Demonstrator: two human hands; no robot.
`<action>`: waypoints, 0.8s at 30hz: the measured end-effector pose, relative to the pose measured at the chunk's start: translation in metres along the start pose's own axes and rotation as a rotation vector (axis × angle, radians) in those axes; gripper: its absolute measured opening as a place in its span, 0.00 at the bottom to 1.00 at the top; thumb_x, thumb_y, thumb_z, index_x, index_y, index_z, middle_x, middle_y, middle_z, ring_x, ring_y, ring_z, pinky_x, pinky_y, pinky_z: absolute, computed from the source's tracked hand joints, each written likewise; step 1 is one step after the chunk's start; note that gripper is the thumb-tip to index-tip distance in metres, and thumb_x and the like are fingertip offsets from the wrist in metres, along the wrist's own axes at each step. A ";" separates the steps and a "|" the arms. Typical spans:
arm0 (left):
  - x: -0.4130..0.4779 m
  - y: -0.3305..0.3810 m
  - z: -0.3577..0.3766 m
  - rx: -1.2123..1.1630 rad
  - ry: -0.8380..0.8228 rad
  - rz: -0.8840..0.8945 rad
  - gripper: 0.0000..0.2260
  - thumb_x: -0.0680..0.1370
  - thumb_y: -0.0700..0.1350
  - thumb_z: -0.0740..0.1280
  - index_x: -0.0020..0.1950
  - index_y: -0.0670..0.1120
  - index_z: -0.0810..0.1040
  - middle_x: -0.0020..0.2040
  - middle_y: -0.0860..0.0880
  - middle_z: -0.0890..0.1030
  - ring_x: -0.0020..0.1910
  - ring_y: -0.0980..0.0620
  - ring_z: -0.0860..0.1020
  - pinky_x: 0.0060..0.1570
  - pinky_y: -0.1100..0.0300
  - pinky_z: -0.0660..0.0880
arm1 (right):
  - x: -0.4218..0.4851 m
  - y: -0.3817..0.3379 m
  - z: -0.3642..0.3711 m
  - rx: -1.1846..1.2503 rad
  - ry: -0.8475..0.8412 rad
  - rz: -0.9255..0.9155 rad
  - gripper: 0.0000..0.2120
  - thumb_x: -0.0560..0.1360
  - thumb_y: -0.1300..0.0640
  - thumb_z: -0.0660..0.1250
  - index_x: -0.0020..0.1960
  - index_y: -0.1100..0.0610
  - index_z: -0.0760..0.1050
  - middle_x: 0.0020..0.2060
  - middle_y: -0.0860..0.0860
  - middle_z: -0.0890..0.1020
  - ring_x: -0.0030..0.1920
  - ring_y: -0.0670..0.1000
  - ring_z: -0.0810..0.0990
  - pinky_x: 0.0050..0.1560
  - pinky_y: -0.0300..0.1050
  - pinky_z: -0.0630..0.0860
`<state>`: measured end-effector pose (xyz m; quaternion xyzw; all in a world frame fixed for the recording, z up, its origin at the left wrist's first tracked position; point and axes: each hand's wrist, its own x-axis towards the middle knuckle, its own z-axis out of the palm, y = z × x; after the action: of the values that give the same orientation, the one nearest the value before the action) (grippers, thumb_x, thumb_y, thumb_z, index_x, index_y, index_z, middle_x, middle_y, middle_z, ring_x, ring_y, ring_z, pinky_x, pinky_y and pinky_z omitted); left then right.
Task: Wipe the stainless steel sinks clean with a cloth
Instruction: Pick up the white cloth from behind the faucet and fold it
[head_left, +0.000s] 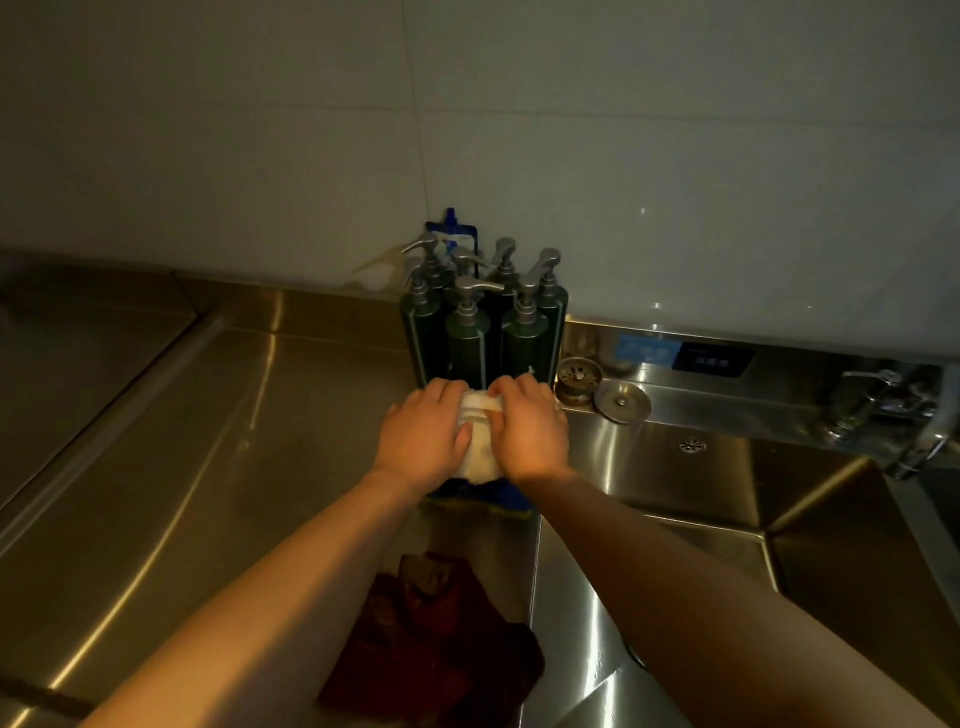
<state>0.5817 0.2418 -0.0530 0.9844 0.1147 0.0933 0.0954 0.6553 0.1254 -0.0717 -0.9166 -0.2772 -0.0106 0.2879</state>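
My left hand (423, 434) and my right hand (530, 431) both hold the white cloth (480, 447) between them, on the tabletop (218, 441) just near the green pump bottles (480, 322), left of the sink (779, 499).

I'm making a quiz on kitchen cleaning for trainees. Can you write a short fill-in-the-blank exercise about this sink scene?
1. The left hand and right hand together grip a ____ cloth.
2. Right behind the hands stands a cluster of dark green ____ bottles.
3. The sink strainer and round drain cover lie on the ledge to the ____ of the bottles.
4. Nearer the camera a dark ____ cloth lies crumpled.

Missing words: white; pump; right; red
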 end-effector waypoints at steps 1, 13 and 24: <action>0.001 -0.001 0.003 -0.002 -0.006 -0.006 0.19 0.77 0.51 0.62 0.67 0.50 0.66 0.61 0.48 0.72 0.57 0.46 0.72 0.51 0.52 0.69 | 0.000 0.001 0.004 -0.001 -0.020 0.009 0.11 0.75 0.57 0.61 0.58 0.52 0.71 0.55 0.53 0.72 0.57 0.54 0.68 0.53 0.52 0.67; -0.009 -0.004 0.029 -0.038 -0.055 -0.009 0.28 0.74 0.52 0.67 0.71 0.49 0.62 0.67 0.48 0.66 0.62 0.47 0.69 0.55 0.51 0.69 | -0.007 0.034 0.010 0.114 -0.120 -0.046 0.27 0.69 0.45 0.71 0.65 0.52 0.69 0.59 0.51 0.71 0.59 0.53 0.69 0.55 0.49 0.68; -0.032 -0.001 0.052 0.155 -0.114 -0.017 0.44 0.73 0.59 0.66 0.77 0.47 0.40 0.78 0.45 0.48 0.74 0.46 0.54 0.65 0.51 0.66 | -0.046 0.050 0.029 -0.066 -0.089 -0.085 0.51 0.64 0.39 0.74 0.76 0.51 0.48 0.72 0.57 0.59 0.71 0.58 0.58 0.59 0.56 0.72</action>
<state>0.5616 0.2265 -0.1085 0.9915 0.1243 0.0270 0.0260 0.6380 0.0838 -0.1302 -0.9125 -0.3281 0.0088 0.2442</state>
